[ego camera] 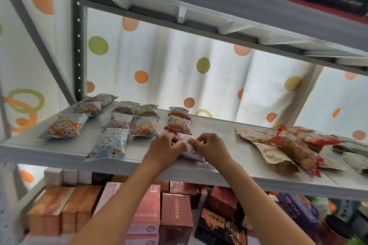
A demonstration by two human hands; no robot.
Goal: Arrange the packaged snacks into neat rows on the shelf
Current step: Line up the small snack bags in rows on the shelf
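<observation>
Both hands set a snack packet at the front of a shelf row.

The left hand [166, 146] and right hand [211, 148] pinch a white-and-red packet [190, 150] on the shelf [219, 175], just before two orange packets [179, 120]. It looks light, crinkly and slippery; gripping the sealed ends seems safest.

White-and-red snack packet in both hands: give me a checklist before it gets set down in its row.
1. Both hands on the white-and-red snack packet: left hand, right hand. Ok.
2. Packet in line with the two orange snack packets behind it: ok.
3. Packet lying flat: cannot tell, hands cover it.
4. Grey metal shelf bare to the right: ok.
5. Brown-and-red pouches on the right in rows: not ok, heaped.
</observation>
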